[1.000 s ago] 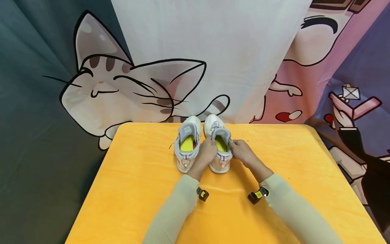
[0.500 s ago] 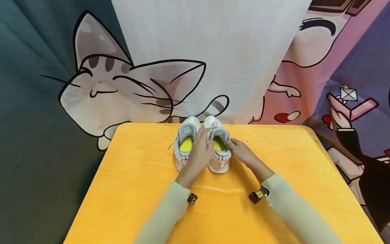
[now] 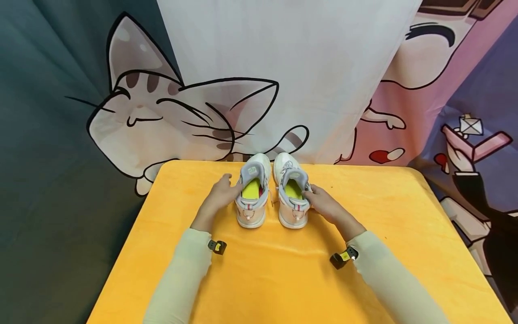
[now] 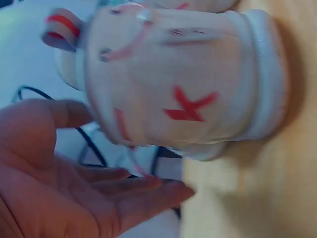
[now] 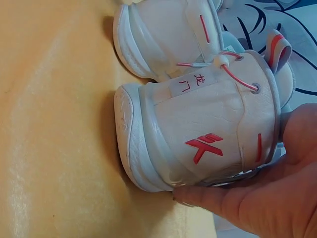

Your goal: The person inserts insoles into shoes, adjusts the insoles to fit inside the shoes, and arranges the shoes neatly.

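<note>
Two white sneakers stand side by side on a yellow-covered table, toes toward the wall and heels toward me. The left sneaker (image 3: 252,217) and the right sneaker (image 3: 293,217) both show yellow insoles and a red-striped heel loop. Beside the left sneaker's outer side is my left hand (image 3: 220,194), its thumb at the collar; in the left wrist view its fingers (image 4: 143,198) stretch out below the shoe's side. My right hand (image 3: 325,202) pinches the right sneaker's outer collar, thumb at the opening. The right wrist view shows its fingers (image 5: 208,196) along the lower side.
The yellow table (image 3: 259,279) reaches up to a hanging backdrop (image 3: 315,67) printed with a cartoon cat and figures. A loose lace shows between the two sneakers. Black wrist straps (image 3: 218,247) sit at both sleeve cuffs.
My left hand has let go of the right sneaker's inner side, crossed over the left sneaker and come to its outer side. The right hand stays at the right sneaker.
</note>
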Demonstrator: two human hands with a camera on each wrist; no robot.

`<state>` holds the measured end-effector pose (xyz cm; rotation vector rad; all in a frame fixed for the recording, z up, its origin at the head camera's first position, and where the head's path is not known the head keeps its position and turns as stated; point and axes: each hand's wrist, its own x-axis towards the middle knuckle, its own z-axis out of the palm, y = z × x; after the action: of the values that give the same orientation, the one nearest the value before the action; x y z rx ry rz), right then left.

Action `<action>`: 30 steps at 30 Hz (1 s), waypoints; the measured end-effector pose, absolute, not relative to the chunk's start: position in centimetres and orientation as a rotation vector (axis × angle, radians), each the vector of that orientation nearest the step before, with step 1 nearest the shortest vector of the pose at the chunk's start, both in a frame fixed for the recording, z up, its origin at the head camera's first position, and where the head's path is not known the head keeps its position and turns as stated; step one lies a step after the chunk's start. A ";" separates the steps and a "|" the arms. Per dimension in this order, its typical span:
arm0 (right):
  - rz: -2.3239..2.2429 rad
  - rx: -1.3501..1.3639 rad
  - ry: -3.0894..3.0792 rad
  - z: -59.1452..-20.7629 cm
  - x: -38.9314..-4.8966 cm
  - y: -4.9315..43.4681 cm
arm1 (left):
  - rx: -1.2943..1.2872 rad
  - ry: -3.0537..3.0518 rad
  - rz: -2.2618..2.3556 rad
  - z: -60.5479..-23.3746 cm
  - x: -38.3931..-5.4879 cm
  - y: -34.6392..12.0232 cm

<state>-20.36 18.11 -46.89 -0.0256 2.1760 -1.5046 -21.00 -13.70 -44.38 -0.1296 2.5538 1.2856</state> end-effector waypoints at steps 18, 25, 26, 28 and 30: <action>-1.417 0.049 2.342 -46.8 -20.1 17.3 | -0.175 2.475 1.411 -47.5 -21.0 -12.4; -1.336 0.139 2.497 -47.1 -19.8 17.0 | -0.119 2.530 1.405 -47.2 -20.5 -11.0; -1.330 0.139 2.516 -47.0 -19.7 17.0 | -0.106 2.548 1.400 -47.2 -20.4 -10.6; -1.329 0.139 2.535 -46.8 -19.5 17.1 | -0.076 2.583 1.382 -47.0 -20.3 -9.9; -1.322 0.134 2.551 -46.5 -19.4 17.3 | -0.048 2.617 1.371 -46.8 -20.2 -9.2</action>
<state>-19.36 17.33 -46.47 0.1336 2.5509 -1.3223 -20.16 -9.23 -46.85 -0.0479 2.6169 1.3707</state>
